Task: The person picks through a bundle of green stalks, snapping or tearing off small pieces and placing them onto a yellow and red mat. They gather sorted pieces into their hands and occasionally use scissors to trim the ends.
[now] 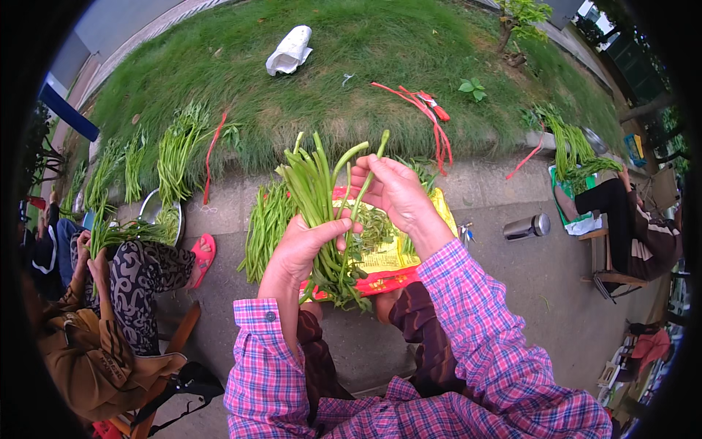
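1. The bundle of green stems point(311, 183) is above the yellow-and-red sack point(387, 261), cut ends up and leafy ends hanging down toward it.
2. The left hand point(301, 245) is wrapped around that bundle, thumb across the front, over the sack's left part.
3. The right hand point(401, 194), above the sack's middle, pinches a single stem point(385, 140) between thumb and fingertips. Whether its lower end is also caught in the left hand is hard to tell among the overlapping stems.
4. Stems could slip out onto the sack if the left hand's hold loosened, since the bundle is thick and its ends uneven. The single stem might snap if bent sharply at the pinch.
5. Leafy greens point(375, 228) lie on the sack; a dropped stem could get mixed in with them.
6. Just left of the sack lies a pile of stems point(265, 238); the bundle's drooping leaves could snag there if swung that way.
7. Beyond the sack, red ties point(420, 110) lie on the grass; well to its right, a metal flask point(525, 227) lies on its side and could roll if knocked.
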The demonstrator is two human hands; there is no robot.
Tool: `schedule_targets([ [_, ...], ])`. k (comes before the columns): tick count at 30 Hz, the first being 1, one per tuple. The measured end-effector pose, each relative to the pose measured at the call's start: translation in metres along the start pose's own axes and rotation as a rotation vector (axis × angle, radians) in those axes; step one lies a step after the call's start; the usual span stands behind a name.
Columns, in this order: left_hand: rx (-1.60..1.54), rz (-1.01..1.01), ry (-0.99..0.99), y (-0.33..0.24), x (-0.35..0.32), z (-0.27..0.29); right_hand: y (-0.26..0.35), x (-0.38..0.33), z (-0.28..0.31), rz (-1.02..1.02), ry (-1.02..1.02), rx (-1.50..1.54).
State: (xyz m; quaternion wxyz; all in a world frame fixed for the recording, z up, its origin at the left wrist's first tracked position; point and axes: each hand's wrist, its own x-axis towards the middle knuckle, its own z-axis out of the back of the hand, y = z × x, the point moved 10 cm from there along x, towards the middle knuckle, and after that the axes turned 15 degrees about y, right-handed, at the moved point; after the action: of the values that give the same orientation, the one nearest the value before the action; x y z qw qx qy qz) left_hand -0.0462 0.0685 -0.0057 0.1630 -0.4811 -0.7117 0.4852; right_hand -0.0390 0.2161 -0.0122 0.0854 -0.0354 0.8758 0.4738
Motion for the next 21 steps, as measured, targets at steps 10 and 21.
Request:
schedule_targets([
  [10, 0.017, -0.014, -0.032, -0.006, -0.004, 0.015, -0.012, -0.014, -0.028, -0.221, 0.039, -0.234],
  [21, -0.085, -0.143, -0.17, -0.013, -0.009, 0.043, 0.029, -0.014, 0.016, 0.093, -0.282, -0.309],
])
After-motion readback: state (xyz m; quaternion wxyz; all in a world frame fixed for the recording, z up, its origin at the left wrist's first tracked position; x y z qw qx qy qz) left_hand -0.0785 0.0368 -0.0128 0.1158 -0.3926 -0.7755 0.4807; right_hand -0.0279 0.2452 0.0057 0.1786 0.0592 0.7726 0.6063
